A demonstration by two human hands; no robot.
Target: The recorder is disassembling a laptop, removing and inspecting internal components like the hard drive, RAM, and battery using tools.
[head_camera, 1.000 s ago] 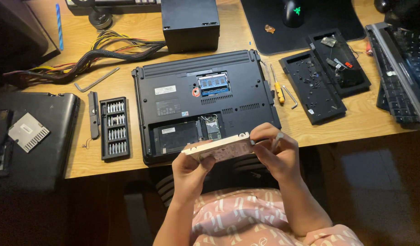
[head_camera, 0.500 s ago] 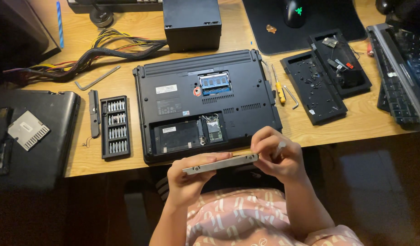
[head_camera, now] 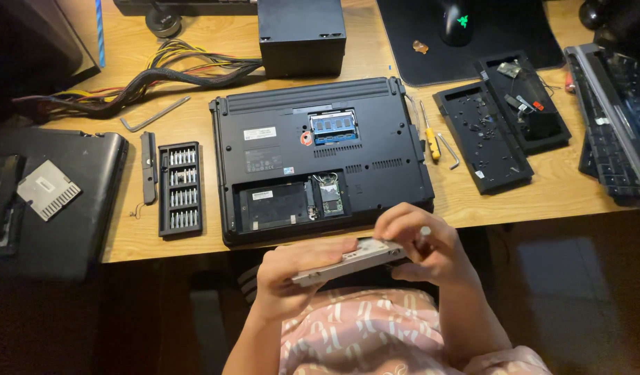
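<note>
Both hands [head_camera: 361,267] grip flat drive [head_camera: 348,260]; laptop [head_camera: 320,156] nr.

Warm indoor light on wooden desk [head_camera: 195,125], bright and sharp. Left and right edges dim. Floor below dark. Hands slightly soft.

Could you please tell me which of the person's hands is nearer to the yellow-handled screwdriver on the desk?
Right. The right hand grips the flat silver drive below the yellow-handled screwdriver; the left hand holds the drive's other end, farther left.

Black laptop [head_camera: 320,156], yellow-handled screwdriver [head_camera: 431,142], grey drive [head_camera: 348,260], pink patterned clothing [head_camera: 361,326]
</note>
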